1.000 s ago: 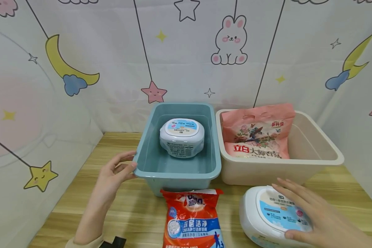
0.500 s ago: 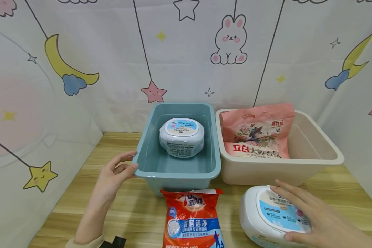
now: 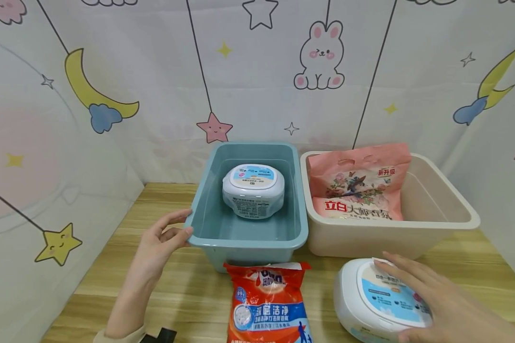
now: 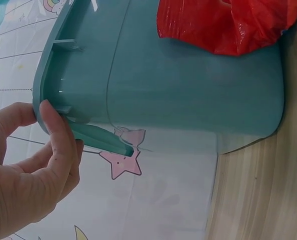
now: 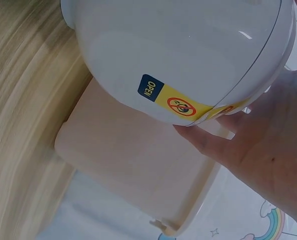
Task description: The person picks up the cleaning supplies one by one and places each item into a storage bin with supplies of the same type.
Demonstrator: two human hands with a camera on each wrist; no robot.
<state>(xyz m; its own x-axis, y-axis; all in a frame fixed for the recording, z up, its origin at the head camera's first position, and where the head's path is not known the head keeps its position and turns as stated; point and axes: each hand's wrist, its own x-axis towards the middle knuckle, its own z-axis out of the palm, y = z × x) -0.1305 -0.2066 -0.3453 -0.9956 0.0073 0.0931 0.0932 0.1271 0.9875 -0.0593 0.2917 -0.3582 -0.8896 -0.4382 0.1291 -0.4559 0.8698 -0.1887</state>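
"What has changed in the last half second?"

"Very little. The whole head view has slipped a touch, so everything sits slightly further toward three o'clock in it. The right hand (image 3: 446,305) has its thumb a little lower on the white tub (image 3: 382,302), nearer the tub's six o'clock."

"Where is that tub now?"

"Between four and five o'clock in the head view, over the wood-grained table (image 3: 189,295). Its base is out of sight, so I can't tell how it rests."

"And the hold?"

"The hand grips it across the lid, fingers toward the far edge, thumb at the near one. From the right wrist, a fingertip meets the tub just beside a yellow sticker (image 5: 176,102) marked OPEN."

"The left hand (image 3: 156,245)?"

"Same as earlier: at the blue basin's (image 3: 244,244) eight o'clock, pinching the rim."

"Anything else shifted?"

"No. The red bag (image 3: 266,307) stays at six o'clock, before the blue basin's near wall. A second tub (image 3: 254,193) stands near that basin's middle, and the pink bag (image 3: 360,183) leans toward ten o'clock inside the cream basin (image 3: 369,238), which sits at three."
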